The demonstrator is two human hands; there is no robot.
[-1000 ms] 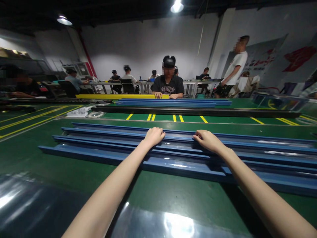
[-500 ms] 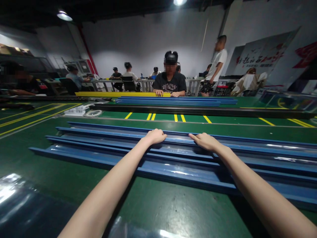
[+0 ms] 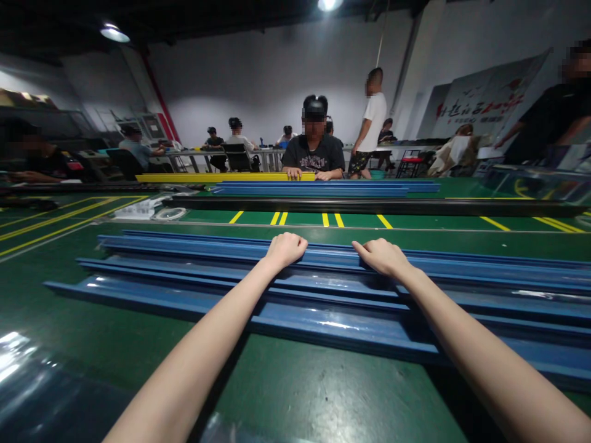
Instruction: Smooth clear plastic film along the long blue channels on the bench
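Several long blue rails (image 3: 194,289) lie side by side across the green table (image 3: 300,381) in front of me. My left hand (image 3: 285,248) is curled over the top edge of the far blue rail (image 3: 184,245), fingers wrapped round it. A little to the right, my right hand (image 3: 381,255) grips the same rail, fingers closed over its far edge. The rail stands tilted up on its edge between my hands. Both forearms reach over the nearer rails.
A long black rail (image 3: 369,206) runs across the table beyond. Behind it lie more blue rails (image 3: 323,187) and a yellow one (image 3: 207,178), where a seated person (image 3: 314,154) rests both hands. Clear plastic wrap (image 3: 152,212) lies at the left. People stand at the right.
The far blue rail has turned up onto its edge under my hands. The standing person in white has walked left, and another person has come in at the right.
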